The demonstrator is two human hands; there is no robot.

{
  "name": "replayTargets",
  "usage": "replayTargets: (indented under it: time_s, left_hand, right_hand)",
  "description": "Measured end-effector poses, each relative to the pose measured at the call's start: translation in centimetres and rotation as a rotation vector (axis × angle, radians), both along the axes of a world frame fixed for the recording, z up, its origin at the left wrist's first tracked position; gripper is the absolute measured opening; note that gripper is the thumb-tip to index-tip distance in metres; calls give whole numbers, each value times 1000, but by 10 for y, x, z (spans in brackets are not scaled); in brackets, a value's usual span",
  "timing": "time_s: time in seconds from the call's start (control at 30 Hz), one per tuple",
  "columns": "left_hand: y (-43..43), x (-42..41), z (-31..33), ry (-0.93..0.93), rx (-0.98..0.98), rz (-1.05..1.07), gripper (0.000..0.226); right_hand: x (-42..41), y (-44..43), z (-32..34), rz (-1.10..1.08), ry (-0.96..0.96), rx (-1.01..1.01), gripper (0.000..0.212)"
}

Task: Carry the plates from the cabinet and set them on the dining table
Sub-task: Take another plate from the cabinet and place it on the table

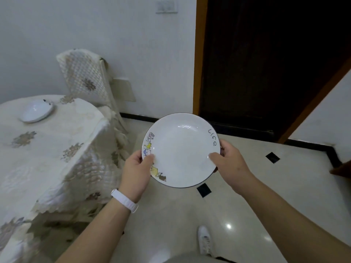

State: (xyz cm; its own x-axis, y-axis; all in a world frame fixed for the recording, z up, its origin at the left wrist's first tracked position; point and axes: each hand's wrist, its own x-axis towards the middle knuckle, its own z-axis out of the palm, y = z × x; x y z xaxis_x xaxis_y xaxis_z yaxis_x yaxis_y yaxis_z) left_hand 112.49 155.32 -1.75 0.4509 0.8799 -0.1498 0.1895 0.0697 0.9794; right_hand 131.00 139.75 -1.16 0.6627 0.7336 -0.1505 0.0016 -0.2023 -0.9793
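While the white plate (181, 150) is held level over the tiled floor (266, 186), the left hand (135, 173) grips its rim on the side with the cartoon animals, thumb on top, and the right hand (230, 158) grips the opposite rim under the word "Life", also thumb on top. The plate is in the air, to the right of the bench (47, 145) and not yet above it. To do this step well, I think the person should keep the plate flat with both hands and turn to the left, then lower it onto the cloth with the far edge first and slide the fingers out from below. One plate (36, 112) already rests near the far side of the bench, so the near part of the cloth gives enough free place. The tablecloth (91, 158) hangs down at the corner, and the covered chair (85, 78) stands just behind it; the plate should pass above that corner. The floor between the person's shoe (205, 240) and the bench looks free.
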Motion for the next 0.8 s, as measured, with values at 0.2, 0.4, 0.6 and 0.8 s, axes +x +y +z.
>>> replayTargets:
  time_s: [0.2, 0.4, 0.6, 0.8]
  left_hand:
    - [28, 39, 12, 5, 45, 137, 15]
    - [54, 21, 17, 25, 18, 294, 19]
    - [100, -13, 6, -46, 20, 407, 28]
    - [165, -47, -15, -35, -17, 472, 27]
  right_hand:
    - [68, 63, 14, 164, -7, 47, 37]
    - [71, 129, 13, 333, 23, 43, 41]
    - [45, 206, 2, 463, 57, 33, 37]
    - [13, 285, -9, 496, 59, -23, 36]
